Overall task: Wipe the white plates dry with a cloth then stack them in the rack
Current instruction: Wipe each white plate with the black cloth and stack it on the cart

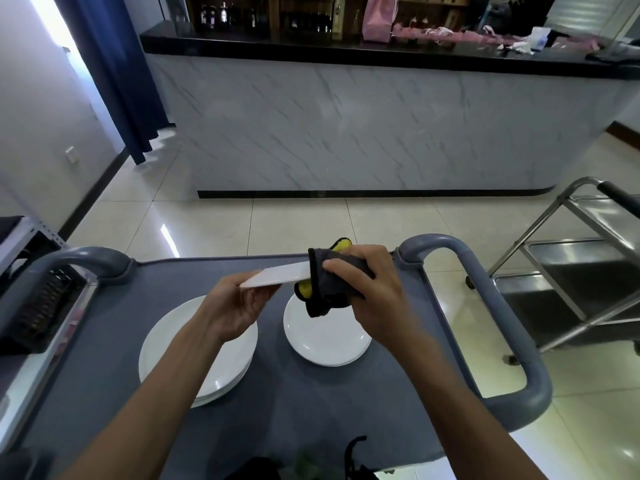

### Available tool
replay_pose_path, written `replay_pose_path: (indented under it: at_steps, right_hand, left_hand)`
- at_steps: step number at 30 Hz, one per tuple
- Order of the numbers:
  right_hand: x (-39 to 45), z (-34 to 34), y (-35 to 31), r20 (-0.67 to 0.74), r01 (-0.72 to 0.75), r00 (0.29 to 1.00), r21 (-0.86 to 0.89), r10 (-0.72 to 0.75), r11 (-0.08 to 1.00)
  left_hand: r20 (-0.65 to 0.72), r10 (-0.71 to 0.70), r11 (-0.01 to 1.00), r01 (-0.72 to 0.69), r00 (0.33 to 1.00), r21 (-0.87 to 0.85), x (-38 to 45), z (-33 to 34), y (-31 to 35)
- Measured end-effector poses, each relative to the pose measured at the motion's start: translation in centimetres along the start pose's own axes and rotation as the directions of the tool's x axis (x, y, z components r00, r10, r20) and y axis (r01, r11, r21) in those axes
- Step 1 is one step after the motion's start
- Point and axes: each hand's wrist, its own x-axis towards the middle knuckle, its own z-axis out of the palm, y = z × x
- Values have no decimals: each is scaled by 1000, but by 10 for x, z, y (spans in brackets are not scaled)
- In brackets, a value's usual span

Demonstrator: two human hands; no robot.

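- Plate [277,276] held edge-on in the air above the grey cart top [304,403], between both hands.
- Left hand [239,306] grips the plate's left rim, thumb on top, fingers curled beneath.
- Right hand [363,289] clamps a grey-and-yellow cloth [323,292] folded over the plate's right edge.
- Stack of white plates [194,362] lies near left on the cart; 1 single plate [325,337] lies right of it.
- Black rack [41,306] sits far left, beside the cart.
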Motion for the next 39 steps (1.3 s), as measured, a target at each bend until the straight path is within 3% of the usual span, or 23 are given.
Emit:
replay_pose_path:
  at_steps: [4, 12, 21, 26, 31, 36, 39]
  right_hand:
    - [1, -11, 7, 108, 25, 994, -15, -23, 1000]
    - [-10, -22, 25, 323, -154, 937, 37, 134, 987]
    - [-11, -16, 28, 280, -414, 897, 260, 343, 872]
    - [0, 3, 16, 194, -488, 873, 340, 448, 804]
    - [1, 20, 1, 115, -380, 925, 229, 362, 896]
    - [-15, 22, -3, 171, -398, 901, -32, 398, 917]
    - [-32, 17, -2, 266, -421, 879, 42, 396, 906]
  left_hand:
    - [-10, 73, 996, -73, 997, 51, 1, 0, 6]
    - [-58, 265, 948, -249, 963, 197, 3, 0, 4]
    - [-48, 494, 778, -416, 868, 470, 1, 9, -8]
    - [59, 523, 682, -459, 850, 570, -7, 24, -34]
    - [115, 529, 647, -487, 841, 586, -14, 40, -55]
    - [104, 553, 654, -508, 827, 560, -16, 40, -64]
    - [88, 568, 660, -517, 818, 546, -13, 38, -68]
